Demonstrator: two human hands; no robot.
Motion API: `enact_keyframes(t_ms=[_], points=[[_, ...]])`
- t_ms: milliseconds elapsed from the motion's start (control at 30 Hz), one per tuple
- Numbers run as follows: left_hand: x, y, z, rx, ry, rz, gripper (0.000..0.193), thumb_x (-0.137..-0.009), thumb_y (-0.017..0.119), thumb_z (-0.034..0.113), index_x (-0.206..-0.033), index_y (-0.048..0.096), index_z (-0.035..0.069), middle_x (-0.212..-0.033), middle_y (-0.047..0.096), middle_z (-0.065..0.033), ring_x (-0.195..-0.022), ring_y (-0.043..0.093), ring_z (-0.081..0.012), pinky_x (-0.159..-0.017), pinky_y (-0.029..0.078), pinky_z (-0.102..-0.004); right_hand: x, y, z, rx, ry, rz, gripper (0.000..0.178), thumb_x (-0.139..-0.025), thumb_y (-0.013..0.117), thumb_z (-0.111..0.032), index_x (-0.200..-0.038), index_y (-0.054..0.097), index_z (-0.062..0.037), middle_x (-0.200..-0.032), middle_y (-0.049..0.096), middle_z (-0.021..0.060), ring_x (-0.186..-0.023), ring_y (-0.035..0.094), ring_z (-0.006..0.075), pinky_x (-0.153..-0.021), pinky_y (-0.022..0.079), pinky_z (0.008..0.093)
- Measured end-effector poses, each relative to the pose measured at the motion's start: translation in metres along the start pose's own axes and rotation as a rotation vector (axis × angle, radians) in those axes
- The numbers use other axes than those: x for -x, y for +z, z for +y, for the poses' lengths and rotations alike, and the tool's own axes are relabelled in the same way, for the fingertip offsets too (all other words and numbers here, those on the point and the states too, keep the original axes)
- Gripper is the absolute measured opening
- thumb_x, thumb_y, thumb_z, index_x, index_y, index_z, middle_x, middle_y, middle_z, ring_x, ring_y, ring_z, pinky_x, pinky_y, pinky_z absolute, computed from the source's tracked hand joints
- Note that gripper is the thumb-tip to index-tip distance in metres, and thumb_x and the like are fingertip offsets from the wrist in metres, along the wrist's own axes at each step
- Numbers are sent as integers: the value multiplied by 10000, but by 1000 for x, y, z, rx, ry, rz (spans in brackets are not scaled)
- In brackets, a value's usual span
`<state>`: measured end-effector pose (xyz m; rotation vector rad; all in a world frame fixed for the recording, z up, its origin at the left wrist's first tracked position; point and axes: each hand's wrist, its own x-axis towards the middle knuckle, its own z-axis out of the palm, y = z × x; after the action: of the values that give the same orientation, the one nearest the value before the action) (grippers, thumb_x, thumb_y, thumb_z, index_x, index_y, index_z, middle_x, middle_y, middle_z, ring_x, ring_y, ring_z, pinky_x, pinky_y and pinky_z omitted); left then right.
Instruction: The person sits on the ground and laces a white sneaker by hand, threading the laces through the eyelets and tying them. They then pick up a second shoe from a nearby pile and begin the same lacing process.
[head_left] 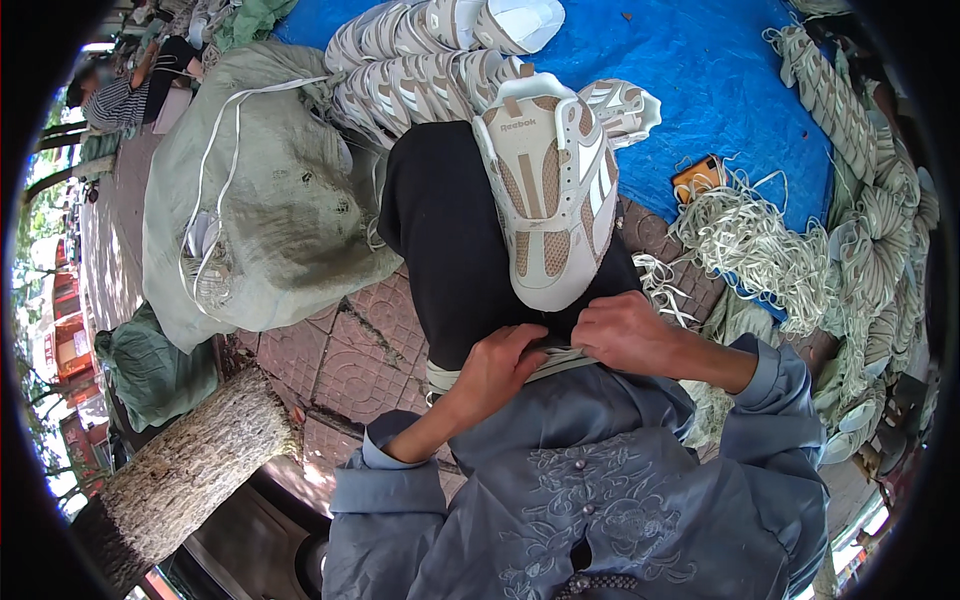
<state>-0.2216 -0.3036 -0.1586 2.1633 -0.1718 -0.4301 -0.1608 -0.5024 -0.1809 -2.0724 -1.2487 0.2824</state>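
- The left hand (497, 365) lies near the body, fingers curled together and pinched on the flat pale lace (560, 358) that runs across the lap.
- The right hand (628, 330) sits just right of it, fingers bent and clamped on the same lace at the near end of the shoe.
- The white and beige sports shoe (545, 190) rests sole up on the person's black-trousered knee (440, 240), heel far, toe end near and touching the right hand.
- Both forearms come in from the near edge in grey-blue sleeves (760, 385); the jacket front has embroidered flowers.
- Far of the knee, rows of similar white shoes (420, 50) lie packed side by side on a blue tarpaulin (700, 70).
- To the right, a loose tangle of pale laces (750, 245) spreads over the tarpaulin edge, with bundled laces (835, 95) hanging further right.
- A small orange object (697, 178) lies just far-left of the tangle.
- To the left, a large grey-green sack (270, 210) sits on the patterned paving (350, 355), a white cord looped over it.
- Near left, a rough tree trunk (190, 470) stands beside a smaller green sack (150, 370).
- Far left, another person (125, 95) in a striped top sits well apart.
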Motion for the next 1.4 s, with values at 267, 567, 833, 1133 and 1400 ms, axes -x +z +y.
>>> enact_keyframes(t_ms=[267,567,833,1133,1400], points=[[-15,-17,3,114,-21,-97,103,-750,600,51,-848,609,20,-728,589,-103,-656,587,-219,-602,464,-290,-9,-25,-1,-275,206,23,159,-600,670,-119,-734,599,-69,-687,560,38,-684,568,215,-612,460,314],[-19,-58,36,484,-412,-412,136,-851,526,104,-911,594,2,-561,474,12,-481,434,-28,-437,336,-189,-12,-48,13,-504,177,76,104,-671,666,-104,-699,616,-18,-611,564,67,-568,556,177,-519,416,280],[-7,-135,3,315,-481,-385,184,-849,543,213,-893,638,62,-530,458,36,-444,390,-29,-406,302,-197,149,-167,171,-204,982,519,89,-683,575,-62,-675,627,10,-521,544,32,-450,486,76,-415,350,212],[-58,-158,-7,232,-422,-352,220,-868,493,199,-844,606,12,-523,469,9,-436,410,-40,-416,332,-192,393,-190,284,1036,1412,66,157,-644,636,-150,-734,601,-26,-773,624,171,-709,616,330,-627,494,432],[-89,-114,16,1016,-342,-328,381,-883,464,306,-924,588,-52,-762,634,-126,-696,640,-236,-618,519,-315,170,-160,210,331,721,322,372,-540,680,26,-904,633,-34,-855,603,100,-790,575,258,-677,445,316]])
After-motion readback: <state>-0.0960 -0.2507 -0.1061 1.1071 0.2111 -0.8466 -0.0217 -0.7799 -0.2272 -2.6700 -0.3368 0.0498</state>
